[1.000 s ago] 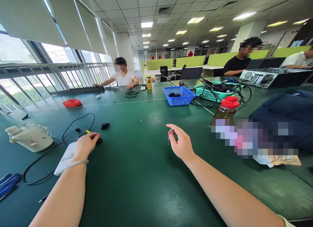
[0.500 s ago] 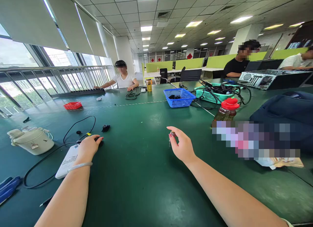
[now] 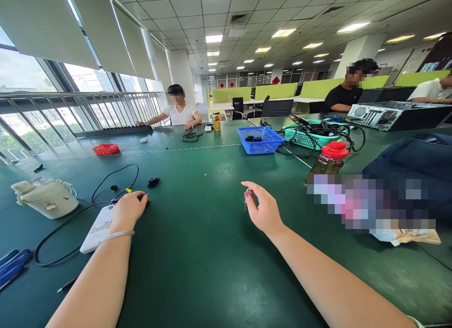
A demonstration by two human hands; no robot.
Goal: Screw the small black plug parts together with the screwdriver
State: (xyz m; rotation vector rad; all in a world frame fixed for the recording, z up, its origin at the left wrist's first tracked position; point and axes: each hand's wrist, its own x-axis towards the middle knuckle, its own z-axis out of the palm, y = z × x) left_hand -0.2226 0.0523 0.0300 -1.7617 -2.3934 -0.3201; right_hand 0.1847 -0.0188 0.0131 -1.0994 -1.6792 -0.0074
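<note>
My left hand [image 3: 129, 209] rests at the far end of a white box-shaped device [image 3: 96, 230] with handwriting on it. Its fingers curl over a dark object, mostly hidden under them. A black cable [image 3: 44, 245] loops beside the device, and a small black piece [image 3: 153, 182] lies just beyond the fingertips. Held above the green table [image 3: 197, 252], my right hand [image 3: 264, 209] has thumb and fingers closed around a small brownish metallic item [image 3: 250, 192]. A thin metal part hangs below it; its kind is too small to tell.
At left stand a cream bottle [image 3: 49, 198], blue gloves [image 3: 14, 266] and a red tray [image 3: 106, 149]. Ahead are a blue basket [image 3: 260, 146] and a green basket [image 3: 303, 138] of cables. A red-lidded jar [image 3: 330, 160] and dark bag [image 3: 413, 163] are right. People sit opposite.
The view has shifted very slightly. Both hands keep nearly the same place and pose, and the things on the table have not moved.
</note>
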